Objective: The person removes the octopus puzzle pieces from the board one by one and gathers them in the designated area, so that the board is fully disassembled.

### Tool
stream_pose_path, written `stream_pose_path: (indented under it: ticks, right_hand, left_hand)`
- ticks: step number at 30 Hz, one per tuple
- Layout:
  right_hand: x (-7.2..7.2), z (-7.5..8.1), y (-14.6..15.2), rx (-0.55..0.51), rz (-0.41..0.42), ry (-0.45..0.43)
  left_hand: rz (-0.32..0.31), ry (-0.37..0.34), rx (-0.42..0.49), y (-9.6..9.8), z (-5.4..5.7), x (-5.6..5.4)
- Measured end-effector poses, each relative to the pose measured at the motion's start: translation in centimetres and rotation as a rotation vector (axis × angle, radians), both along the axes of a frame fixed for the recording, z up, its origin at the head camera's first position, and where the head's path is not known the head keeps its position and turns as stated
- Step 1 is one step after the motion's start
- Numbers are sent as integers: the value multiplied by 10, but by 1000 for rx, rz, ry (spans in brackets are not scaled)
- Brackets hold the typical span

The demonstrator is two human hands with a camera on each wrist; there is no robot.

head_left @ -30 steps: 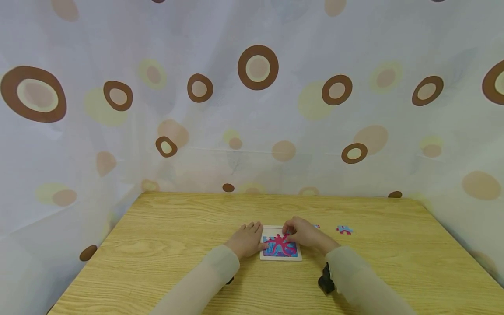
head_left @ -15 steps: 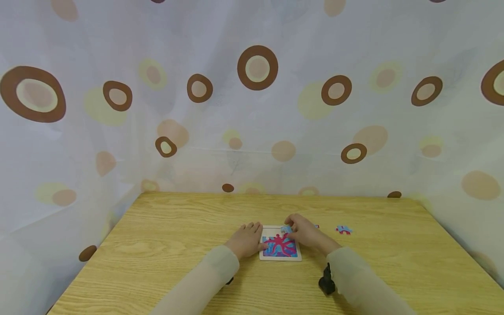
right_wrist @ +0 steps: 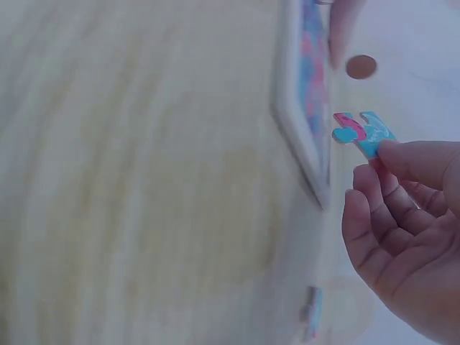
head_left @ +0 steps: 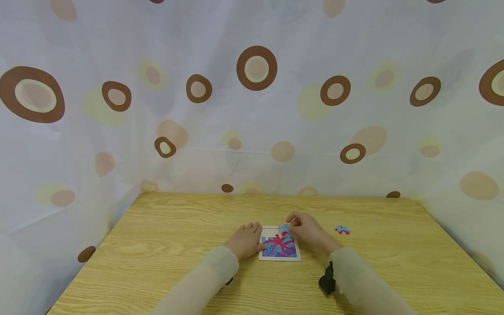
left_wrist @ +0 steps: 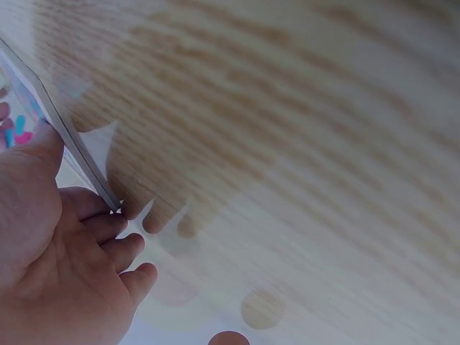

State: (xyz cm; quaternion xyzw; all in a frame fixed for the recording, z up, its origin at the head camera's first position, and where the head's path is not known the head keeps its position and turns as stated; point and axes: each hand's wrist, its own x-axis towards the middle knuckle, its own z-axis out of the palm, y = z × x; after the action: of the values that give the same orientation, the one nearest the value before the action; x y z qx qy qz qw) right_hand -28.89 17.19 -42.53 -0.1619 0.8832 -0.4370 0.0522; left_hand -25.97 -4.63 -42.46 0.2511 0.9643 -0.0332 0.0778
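Note:
A square jigsaw puzzle in a white frame (head_left: 280, 259) lies on the table, its picture pink, blue and purple. My left hand (head_left: 245, 240) rests along its left side, thumb (left_wrist: 44, 149) over the rim and fingers outstretched beside it. At the far right corner my right hand (head_left: 309, 229) pinches a blue and pink puzzle piece (right_wrist: 365, 135) between thumb and fingertips. In the right wrist view this piece stands tilted beside the frame, above the tabletop. Bare white backing shows in the far left part of the frame.
A loose blue and pink puzzle piece (head_left: 343, 229) lies on the wooden table (head_left: 177, 227) to the right of my right hand. A patterned curtain (head_left: 291, 113) hangs behind the table. A black device (head_left: 327, 280) sits at my right wrist.
My right hand has shifted slightly away and to the right, so the held piece shows more over the frame's corner. A piece edge beyond it is no longer visible. My left hand stays put.

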Motion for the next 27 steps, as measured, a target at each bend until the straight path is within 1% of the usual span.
stream_pose_path:
  ticks: [3, 6, 9, 11, 15, 19, 22, 27]
  right_hand:
    - [-1, 8, 13, -103, -15, -51]
    - [0, 20, 32, -166, -26, -70]
    - [1, 29, 57, -177, -43, -57]
    - [0, 31, 75, -179, -60, -60]
    - [2, 31, 112, -176, -113, -95]
    - [6, 27, 144, -152, -200, -119]
    - [9, 23, 164, -118, -259, -122]
    - [15, 14, 191, -75, -327, -154]
  left_hand:
    - [-7, 1, -2, 0, 0, 0]
    - [-12, 6, -4, 0, 0, 0]
    - [-12, 14, -7, 0, -1, -1]
    - [-11, 17, -7, 0, -2, -1]
    - [-7, 8, -2, -1, -1, -1]
    - [-3, 0, -4, -1, -1, -1]
    - [-4, 0, -14, 0, -1, -1]
    - [-7, 1, -23, 0, 0, -1]
